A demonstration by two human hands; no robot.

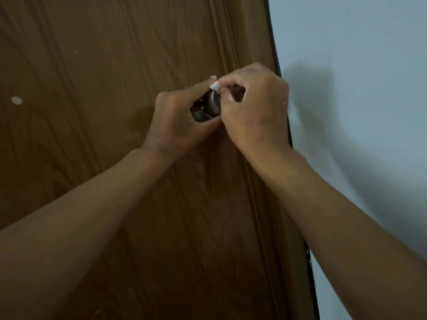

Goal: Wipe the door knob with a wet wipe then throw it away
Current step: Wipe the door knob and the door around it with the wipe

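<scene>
At door edge (265, 54), hands on knob (209, 105)

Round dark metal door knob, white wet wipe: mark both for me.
Round dark metal door knob (211, 105): head view, its shiny front face.
White wet wipe (215, 85): head view, corner showing above the knob.

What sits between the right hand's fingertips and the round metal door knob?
In the head view, a small white wet wipe, pinched by the right hand, lies against the round metal door knob.
</scene>
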